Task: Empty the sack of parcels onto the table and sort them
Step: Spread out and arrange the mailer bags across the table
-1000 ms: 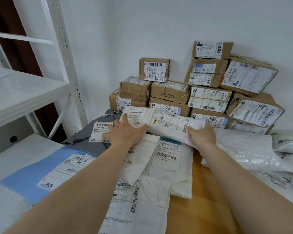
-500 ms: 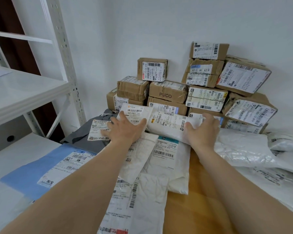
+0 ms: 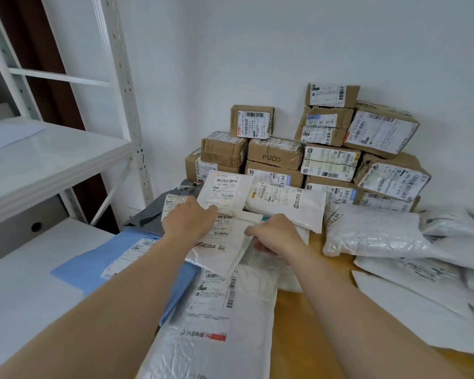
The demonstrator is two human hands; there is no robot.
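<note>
My left hand [image 3: 188, 221] lies over the upper left corner of a flat white mailer [image 3: 225, 243] with its fingers curled on it. My right hand [image 3: 274, 236] pinches the mailer's right edge, thumb on top and fingers underneath. Just behind them, a padded white parcel [image 3: 285, 202] and a flat white envelope [image 3: 225, 188] lean against the stacked cardboard boxes [image 3: 275, 157]. A large white poly bag [image 3: 225, 324] lies nearest me, partly under the mailer. No sack is in view.
White poly bags [image 3: 372, 231] pile up on the right of the wooden table [image 3: 298, 324]. A blue mailer [image 3: 93, 263] and a grey mailer [image 3: 148, 218] lie on the left. A white metal shelf rack [image 3: 52, 160] stands at the far left, and a white wall is behind.
Both hands have left the padded white parcel by the boxes and drawn back toward me. They now hold the flat white mailer in front of it.
</note>
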